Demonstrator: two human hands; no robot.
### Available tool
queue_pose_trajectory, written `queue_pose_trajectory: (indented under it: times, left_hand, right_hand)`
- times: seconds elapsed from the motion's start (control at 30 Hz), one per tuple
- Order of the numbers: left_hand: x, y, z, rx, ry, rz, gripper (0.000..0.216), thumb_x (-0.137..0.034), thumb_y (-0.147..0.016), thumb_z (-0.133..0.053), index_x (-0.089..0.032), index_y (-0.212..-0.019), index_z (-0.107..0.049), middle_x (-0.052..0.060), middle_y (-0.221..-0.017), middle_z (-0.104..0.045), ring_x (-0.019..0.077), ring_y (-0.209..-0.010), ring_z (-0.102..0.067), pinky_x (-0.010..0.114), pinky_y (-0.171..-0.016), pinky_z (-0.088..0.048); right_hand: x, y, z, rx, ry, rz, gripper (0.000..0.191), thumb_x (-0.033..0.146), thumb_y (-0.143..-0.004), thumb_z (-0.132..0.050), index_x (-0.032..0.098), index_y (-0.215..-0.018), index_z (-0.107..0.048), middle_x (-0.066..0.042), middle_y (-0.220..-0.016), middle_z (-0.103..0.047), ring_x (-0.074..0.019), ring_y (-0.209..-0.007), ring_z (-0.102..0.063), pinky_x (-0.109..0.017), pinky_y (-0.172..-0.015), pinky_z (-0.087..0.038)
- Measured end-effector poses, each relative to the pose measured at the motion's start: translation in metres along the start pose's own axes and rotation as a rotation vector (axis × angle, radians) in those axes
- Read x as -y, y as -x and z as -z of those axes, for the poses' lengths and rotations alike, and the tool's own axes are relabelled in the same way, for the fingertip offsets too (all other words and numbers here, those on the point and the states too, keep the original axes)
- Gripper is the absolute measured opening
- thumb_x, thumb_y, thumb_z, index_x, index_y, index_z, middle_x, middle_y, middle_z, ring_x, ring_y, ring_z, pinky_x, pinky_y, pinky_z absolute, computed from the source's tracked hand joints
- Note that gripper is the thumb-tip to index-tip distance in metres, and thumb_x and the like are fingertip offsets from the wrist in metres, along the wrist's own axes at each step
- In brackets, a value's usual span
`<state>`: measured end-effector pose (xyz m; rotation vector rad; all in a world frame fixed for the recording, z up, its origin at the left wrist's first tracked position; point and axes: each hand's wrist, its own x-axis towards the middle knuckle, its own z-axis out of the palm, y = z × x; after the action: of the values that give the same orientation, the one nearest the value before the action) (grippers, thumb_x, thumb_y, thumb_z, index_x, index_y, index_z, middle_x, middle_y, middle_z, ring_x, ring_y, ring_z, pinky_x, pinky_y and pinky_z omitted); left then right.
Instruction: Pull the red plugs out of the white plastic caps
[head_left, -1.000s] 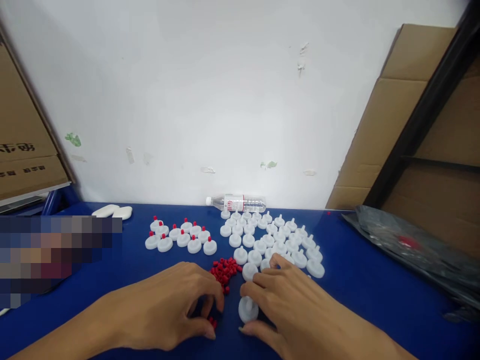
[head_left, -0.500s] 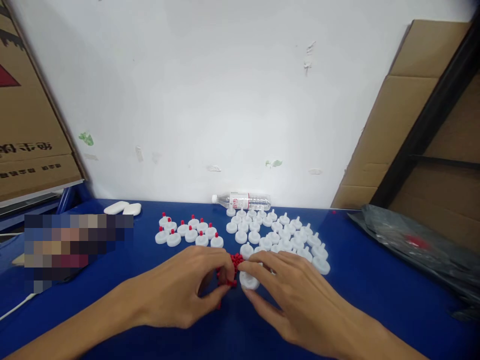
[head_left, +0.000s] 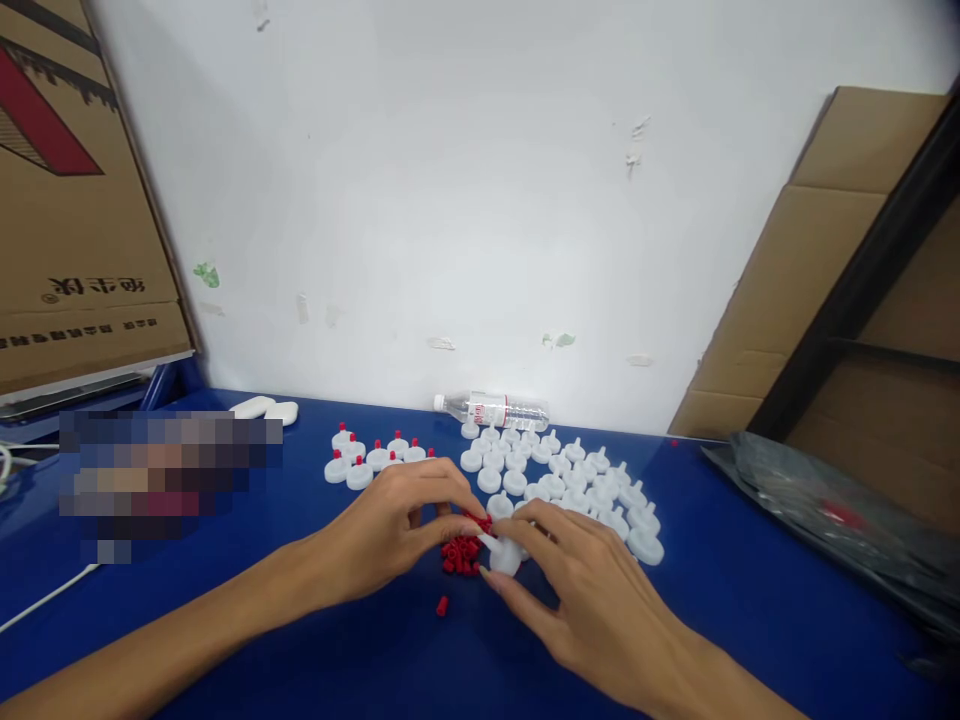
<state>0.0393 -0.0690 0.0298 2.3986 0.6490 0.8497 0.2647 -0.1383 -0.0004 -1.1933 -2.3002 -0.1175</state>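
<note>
My right hand (head_left: 570, 575) grips a white spouted bottle cap (head_left: 505, 556) between thumb and fingers. This cap is tilted, its narrow spout pointing left and up. At the spout's tip, my left hand (head_left: 420, 515) is closed in a pinch on a small red tip cap, mostly hidden by the fingers. Below the left fingertips lies a pile of small red tip caps (head_left: 460, 556). One loose red tip cap (head_left: 442, 606) sits nearer to me. White spouted caps (head_left: 555, 486) without red tips are massed behind my right hand. Others, red-tipped, stand in a group (head_left: 359, 475) beyond my left hand.
A clear plastic bottle (head_left: 510, 411) lies on its side along the wall. Dark plastic bags (head_left: 825, 510) rest at the right of the blue table (head_left: 360, 660). White rounded objects (head_left: 281, 413), a cable (head_left: 52, 597) and a blurred-out area are at left. Cardboard (head_left: 90, 220) stands behind.
My left hand has lifted from the red pile to the spout. The right hand has tilted the white cap towards it. The view has shifted slightly.
</note>
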Motion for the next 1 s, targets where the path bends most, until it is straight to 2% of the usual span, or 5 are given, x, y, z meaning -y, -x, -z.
queue_pose_trajectory:
  times: [0.33,0.73,0.87,1.0]
  left_hand:
    - [0.008,0.003,-0.009,-0.031,0.0,-0.091,0.01,-0.018,-0.094,-0.068,-0.02,-0.098,-0.077,0.002,-0.091,-0.075,0.0116,-0.075,-0.065,0.021,-0.072,-0.051]
    - [0.014,0.006,-0.014,-0.014,0.0,-0.161,0.017,-0.03,-0.099,-0.063,-0.018,-0.097,-0.075,0.004,-0.089,-0.076,0.0141,-0.079,-0.07,0.023,-0.074,-0.054]
    - [0.017,0.009,-0.016,-0.037,-0.22,-0.227,0.023,-0.033,-0.104,-0.054,-0.018,-0.104,-0.072,0.005,-0.09,-0.075,0.0144,-0.075,-0.069,0.023,-0.067,-0.05]
    - [0.02,0.013,-0.018,0.043,-0.426,-0.28,0.03,-0.028,-0.108,-0.042,-0.016,-0.105,-0.069,0.005,-0.087,-0.07,0.0136,-0.068,-0.063,0.023,-0.057,-0.041]
  right_hand:
    - [0.0,0.0,0.001,-0.02,-0.039,0.045,0.024,0.031,-0.101,-0.056,0.025,-0.123,-0.06,-0.005,-0.108,-0.069,-0.021,-0.095,-0.067,-0.038,-0.085,-0.053]
    - [0.003,0.0,0.003,-0.015,-0.025,0.092,0.022,0.03,-0.101,-0.054,0.022,-0.121,-0.061,-0.007,-0.105,-0.067,-0.0211,-0.092,-0.066,-0.037,-0.082,-0.054]
    - [0.0,0.0,0.002,-0.02,-0.031,0.09,0.022,0.031,-0.101,-0.054,0.021,-0.12,-0.061,-0.007,-0.104,-0.066,-0.0216,-0.09,-0.064,-0.038,-0.081,-0.053]
    - [0.0,0.001,0.002,0.012,-0.025,0.108,0.019,0.029,-0.101,-0.053,0.02,-0.117,-0.061,-0.008,-0.103,-0.065,-0.0227,-0.092,-0.062,-0.04,-0.083,-0.052]
